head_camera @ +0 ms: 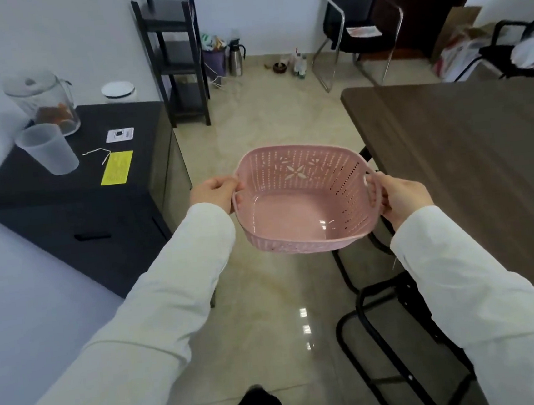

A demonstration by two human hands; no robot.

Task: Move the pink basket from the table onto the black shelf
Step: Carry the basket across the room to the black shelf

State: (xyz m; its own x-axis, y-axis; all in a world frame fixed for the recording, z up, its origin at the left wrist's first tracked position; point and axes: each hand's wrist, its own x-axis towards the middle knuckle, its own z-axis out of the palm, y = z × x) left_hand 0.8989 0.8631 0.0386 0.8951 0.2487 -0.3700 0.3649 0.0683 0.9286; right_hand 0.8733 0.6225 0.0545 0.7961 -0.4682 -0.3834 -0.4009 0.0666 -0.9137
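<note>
Head view looks down on 2 hands carrying the pink basket (304, 198) in the air above the glossy tiled floor (268, 300), clear of the brown tabletop (466, 150) at the right. The left hand (214, 194) is curled closed around the basket's left rim handle, and the right hand (403, 195) is closed on the right handle, fingers wrapped over the edge. The basket is empty and tilts slightly, its perforated far wall facing the camera. The black shelf (176, 57) stands well ahead against the white wall, beyond a dark cabinet (73, 201) holding a clear pitcher (44, 103) and a frosted cup (47, 148).
</note>
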